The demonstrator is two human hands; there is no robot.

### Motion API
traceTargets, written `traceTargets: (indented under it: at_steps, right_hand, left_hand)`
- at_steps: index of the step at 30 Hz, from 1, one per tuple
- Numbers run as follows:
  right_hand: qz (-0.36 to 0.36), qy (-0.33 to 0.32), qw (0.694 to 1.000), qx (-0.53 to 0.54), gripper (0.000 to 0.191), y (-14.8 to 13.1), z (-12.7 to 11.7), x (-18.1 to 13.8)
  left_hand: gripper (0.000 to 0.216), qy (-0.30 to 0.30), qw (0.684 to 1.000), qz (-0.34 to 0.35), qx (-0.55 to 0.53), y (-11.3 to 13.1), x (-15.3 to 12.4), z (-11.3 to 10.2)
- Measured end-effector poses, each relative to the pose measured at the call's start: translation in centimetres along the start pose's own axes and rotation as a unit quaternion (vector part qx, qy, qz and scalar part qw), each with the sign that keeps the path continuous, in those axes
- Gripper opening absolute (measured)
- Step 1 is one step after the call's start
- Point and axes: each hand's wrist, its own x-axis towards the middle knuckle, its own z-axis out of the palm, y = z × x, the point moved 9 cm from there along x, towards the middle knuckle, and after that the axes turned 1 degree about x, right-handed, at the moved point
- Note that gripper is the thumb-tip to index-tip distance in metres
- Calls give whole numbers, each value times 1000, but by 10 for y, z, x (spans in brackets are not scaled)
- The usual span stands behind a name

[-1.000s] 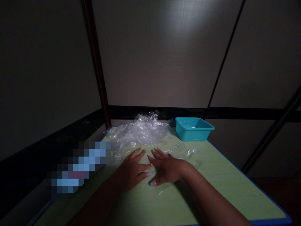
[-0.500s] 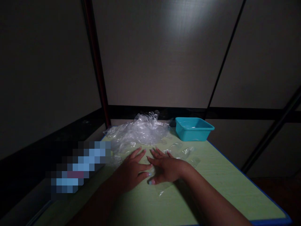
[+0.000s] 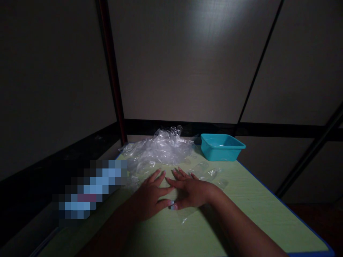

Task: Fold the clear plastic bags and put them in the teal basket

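Clear plastic piece lies flat under left hand and right hand, fingers spread apart; crumpled heap at the far edge of the counter lies unsmoothed.

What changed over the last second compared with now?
Very little. The left hand and right hand have edged slightly together, thumb tips now meeting, both pressed flat on the clear plastic sheet. Nothing was picked up or let go. The crumpled plastic pile, the teal tub and the green table stayed as they were.
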Motion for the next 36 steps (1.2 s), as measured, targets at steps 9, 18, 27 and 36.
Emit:
traceTargets:
  at_steps: [9, 18, 27, 36]
  right_hand:
    - [-1, 9, 1000, 5, 84, -2, 1, 3]
    - [-8, 35, 999, 14, 87, -3, -11, -2]
    - [-3, 29, 1000, 3, 74, -1, -11, -2]
    - [-2, 22, 1000, 11, 80, -4, -6, 3]
  left_hand:
    - [41, -17, 999, -32, 5, -4, -1, 3]
    - [44, -33, 999, -42, 10, -7, -1, 7]
    - [44, -39, 998, -48, 14, -5, -1, 4]
    - [44, -30, 999, -37, 4, -4, -2, 3]
